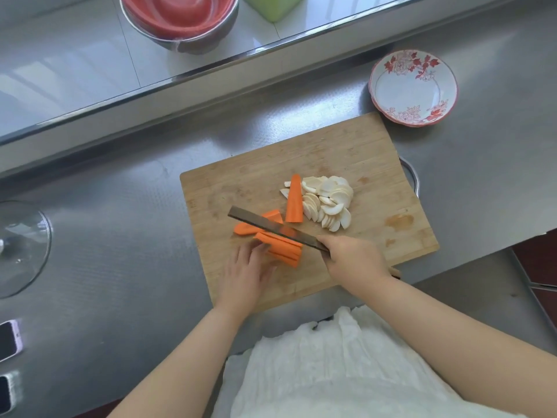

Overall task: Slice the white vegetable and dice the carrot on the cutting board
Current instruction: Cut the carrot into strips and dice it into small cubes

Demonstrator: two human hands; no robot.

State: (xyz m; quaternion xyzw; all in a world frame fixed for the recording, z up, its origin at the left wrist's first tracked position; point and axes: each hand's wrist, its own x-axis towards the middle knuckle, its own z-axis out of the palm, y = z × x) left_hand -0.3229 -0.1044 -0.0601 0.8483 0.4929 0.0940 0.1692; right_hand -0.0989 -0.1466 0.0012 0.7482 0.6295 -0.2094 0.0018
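On the wooden cutting board (346, 152) lies a pile of white vegetable slices (330, 202). A tapered carrot piece (294, 200) rests beside the pile, pointing away from me. Nearer to me is a stack of long carrot slabs (283, 250), and my left hand (248, 270) holds its left end with curled fingers. My right hand (352, 257) grips the handle of a knife (271, 226), whose blade lies along the far side of the stack. Two smaller carrot pieces (272, 217) lie just beyond the blade.
A red-flowered white bowl (413, 87) stands beyond the board's far right corner. A steel bowl with red inside (180, 16) and a green container (272, 6) sit on the raised ledge. A glass lid (21, 248) and two phones (9, 340) lie at the left.
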